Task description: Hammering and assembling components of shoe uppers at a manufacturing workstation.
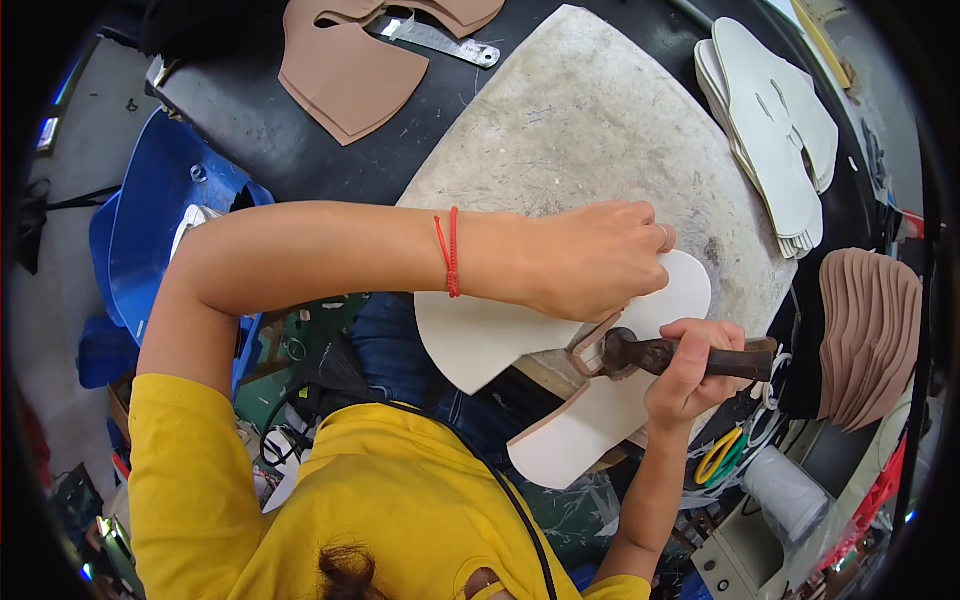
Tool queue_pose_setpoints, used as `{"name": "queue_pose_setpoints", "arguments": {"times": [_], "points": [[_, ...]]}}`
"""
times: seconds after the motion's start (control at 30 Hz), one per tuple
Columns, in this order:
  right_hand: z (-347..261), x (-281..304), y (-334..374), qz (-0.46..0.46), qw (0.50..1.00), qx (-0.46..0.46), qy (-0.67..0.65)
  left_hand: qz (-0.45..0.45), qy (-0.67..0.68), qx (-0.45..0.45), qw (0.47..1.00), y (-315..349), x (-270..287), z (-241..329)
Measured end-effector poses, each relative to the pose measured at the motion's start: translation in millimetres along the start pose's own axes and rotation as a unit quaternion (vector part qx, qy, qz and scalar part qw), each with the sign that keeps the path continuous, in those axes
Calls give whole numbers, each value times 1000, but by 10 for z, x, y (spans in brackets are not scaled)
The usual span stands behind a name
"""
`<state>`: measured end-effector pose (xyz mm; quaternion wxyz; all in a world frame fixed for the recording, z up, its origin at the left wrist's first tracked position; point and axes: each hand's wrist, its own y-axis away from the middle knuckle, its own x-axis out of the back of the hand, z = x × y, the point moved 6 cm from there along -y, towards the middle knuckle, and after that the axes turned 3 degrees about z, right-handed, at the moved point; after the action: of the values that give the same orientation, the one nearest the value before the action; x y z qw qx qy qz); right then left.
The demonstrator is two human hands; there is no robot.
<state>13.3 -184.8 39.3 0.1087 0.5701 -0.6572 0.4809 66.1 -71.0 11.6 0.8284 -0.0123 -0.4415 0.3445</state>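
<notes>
A curved shoe upper piece (462, 338), white on its upper face with a brown edge, lies at the near edge of a worn grey-white slab. My left hand (600, 262) reaches across with curled fingers closed on this piece; the fingertips are mostly hidden. In my right hand (692, 372) is a hammer (738, 362), gripped by its dark handle. The hammer's head is low over the inner curve of the piece, just below my left hand; whether it touches cannot be told.
Beneath the piece is the slab (560, 130). Brown cut pieces (350, 75) and a steel ruler (440, 42) lie beyond it at left. Stacked white pieces (765, 110) and brown pieces (868, 330) stand at right. Yellow-handled scissors (715, 460) and a blue bin (150, 230) flank me.
</notes>
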Motion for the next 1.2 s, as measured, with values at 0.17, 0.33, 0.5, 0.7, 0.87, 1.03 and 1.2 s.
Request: {"name": "queue_pose_setpoints", "arguments": {"times": [0.17,0.33,0.5,0.7,0.87,1.03,1.2], "points": [[-146,129,-170,8,994,92,-50,-158,-65,28,985,-222,-69,36],[49,-94,-201,-43,997,68,-5,66,-72,41,994,111,-24,26],[-138,41,-270,-18,992,122,-28,-72,26,103,992,-110,-87,-62],[-29,-105,-322,-69,991,105,-51,-6,-63,85,994,4,-6,-35],[83,-167,-394,-51,996,41,56,146,-9,-17,989,96,-58,-75],[18,-69,-382,-42,994,64,-78,-86,31,113,989,-141,3,-190],[182,-224,-449,-2,1000,28,-14,68,-1,8,998,32,4,-102]]}}
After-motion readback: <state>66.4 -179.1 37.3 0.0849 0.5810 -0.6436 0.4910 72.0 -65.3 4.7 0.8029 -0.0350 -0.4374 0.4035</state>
